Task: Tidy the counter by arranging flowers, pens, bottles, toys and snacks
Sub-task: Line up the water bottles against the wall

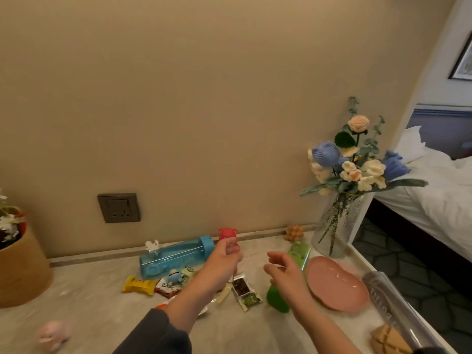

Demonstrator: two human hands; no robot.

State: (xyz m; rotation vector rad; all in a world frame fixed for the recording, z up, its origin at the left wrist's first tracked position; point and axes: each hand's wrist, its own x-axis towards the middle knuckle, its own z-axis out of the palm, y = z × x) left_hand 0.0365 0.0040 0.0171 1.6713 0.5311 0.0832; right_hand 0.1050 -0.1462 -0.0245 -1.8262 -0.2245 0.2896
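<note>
My left hand grips a pen with a red toy top, held upright above the counter. My right hand hovers beside it with relaxed fingers, holding nothing. Under my right hand lies a green bottle on its side. A blue bottle lies on its side by the wall. Snack packets and a small blue toy are scattered in front of it. Knitted flowers stand in a glass vase at the back right.
A pink plate lies right of my hands, with a clear bottle and a bread-like item near the counter's right edge. A pink toy sits front left, a tan pot far left, a wall socket behind.
</note>
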